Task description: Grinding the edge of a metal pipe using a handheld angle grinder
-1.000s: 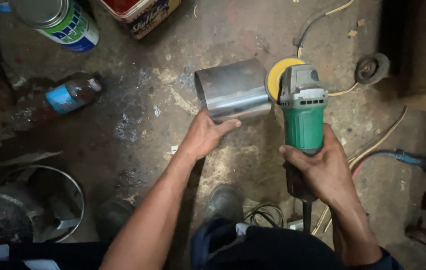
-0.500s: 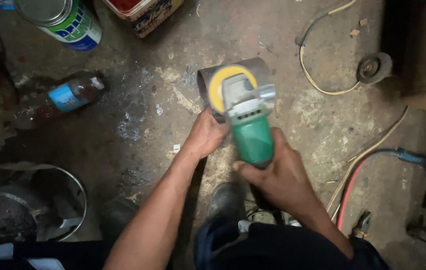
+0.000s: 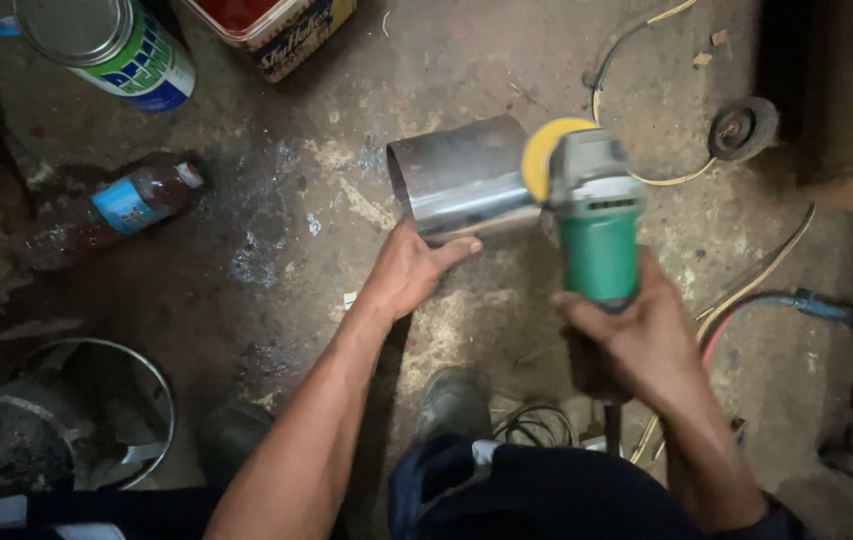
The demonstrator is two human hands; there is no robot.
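The right hand is wrapped tight round the green body of an angle grinder, whose yellow disc sits at the right end of a curved sheet-metal piece. The left hand presses flat on the near edge of that metal, fingers spread, pinning it to the concrete floor. To the left lies a plastic bottle. At the far left stands a paint can; a small wheel lies far right.
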